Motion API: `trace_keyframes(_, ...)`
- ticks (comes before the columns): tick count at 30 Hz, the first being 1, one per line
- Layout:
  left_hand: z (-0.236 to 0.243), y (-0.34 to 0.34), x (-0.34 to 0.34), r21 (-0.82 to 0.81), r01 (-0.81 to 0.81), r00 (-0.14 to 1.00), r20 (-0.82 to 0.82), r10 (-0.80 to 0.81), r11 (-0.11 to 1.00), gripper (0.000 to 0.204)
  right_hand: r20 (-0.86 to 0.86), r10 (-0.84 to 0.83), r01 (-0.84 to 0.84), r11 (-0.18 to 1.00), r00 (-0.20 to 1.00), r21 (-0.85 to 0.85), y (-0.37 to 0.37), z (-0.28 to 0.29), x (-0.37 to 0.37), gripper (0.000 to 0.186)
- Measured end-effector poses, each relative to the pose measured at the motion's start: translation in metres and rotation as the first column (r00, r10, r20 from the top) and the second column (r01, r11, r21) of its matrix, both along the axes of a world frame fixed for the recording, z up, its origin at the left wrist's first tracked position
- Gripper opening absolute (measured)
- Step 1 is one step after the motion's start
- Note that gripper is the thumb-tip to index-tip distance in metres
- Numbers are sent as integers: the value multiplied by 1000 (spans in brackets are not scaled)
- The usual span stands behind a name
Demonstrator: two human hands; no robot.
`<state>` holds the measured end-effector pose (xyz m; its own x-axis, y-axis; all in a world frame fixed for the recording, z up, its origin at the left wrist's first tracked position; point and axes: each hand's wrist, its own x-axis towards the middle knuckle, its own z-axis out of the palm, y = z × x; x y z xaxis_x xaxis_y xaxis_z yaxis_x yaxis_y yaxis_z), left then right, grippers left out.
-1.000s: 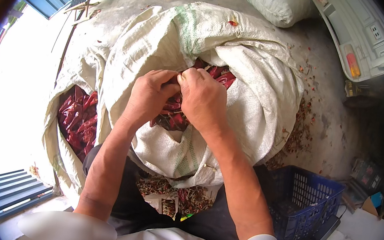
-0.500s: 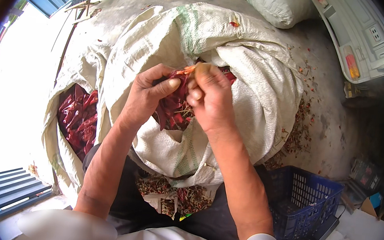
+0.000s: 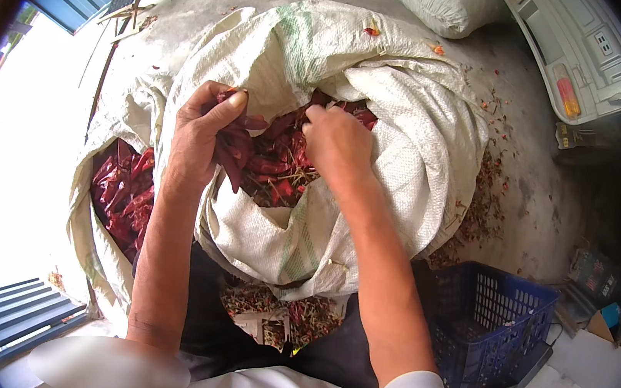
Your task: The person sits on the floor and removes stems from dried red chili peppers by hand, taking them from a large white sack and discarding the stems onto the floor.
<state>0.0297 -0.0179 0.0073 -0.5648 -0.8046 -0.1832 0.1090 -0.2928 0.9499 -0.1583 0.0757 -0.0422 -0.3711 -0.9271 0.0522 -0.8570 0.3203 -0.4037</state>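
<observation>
1. The left hand (image 3: 206, 131) is clamped on a small bunch of dried red chillies (image 3: 234, 150), thumb pressed over them, held just above the open mouth of the big white woven sack (image 3: 410, 136). The bunch looks loosely gripped, with ends hanging below the fingers, so some could slip out and drop back in or outside the sack.
2. The right hand (image 3: 336, 139) is inside the sack mouth, fingers curled down into the chilli pile (image 3: 283, 167); whether they have closed on anything I cannot tell. Stems and brittle pods could snap if pulled hard from the tangle.
3. The sack's rim is folded over and slack. Leaning on it could collapse the near edge and spill chillies toward the person's lap, where stem debris (image 3: 280, 318) already lies.
4. Left of the sack, a second open sack (image 3: 88, 236) holds more red chillies (image 3: 121, 190); pods tossed carelessly could miss it.
5. Right of the sack and nearer the person stands a blue plastic crate (image 3: 492, 329); an elbow could knock it.
</observation>
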Motion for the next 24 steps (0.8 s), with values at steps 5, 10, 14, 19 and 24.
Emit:
trace_keyframes(5,-3,7,-10,-126,-68,994,75,77,990,22,-122,214,-176,947,969,269,-10,-38,8,14)
trace_keyframes(10,10,10,-11,-129,-7,968,250,39,992,16,105,227,-249,917,968,313,1,-9,13,24)
trace_keyframes(14,13,9,-13,-115,-19,939,340,57,993,15,293,63,-74,997,954,29,9,-5,23,24)
trace_keyframes(19,4,7,-9,-241,35,924,378,60,970,21,935,-66,308,950,349,-48,22,21,11,22)
trace_keyframes(24,5,15,-14,-471,259,893,450,-24,843,37,961,54,350,935,-272,47,30,10,1,21)
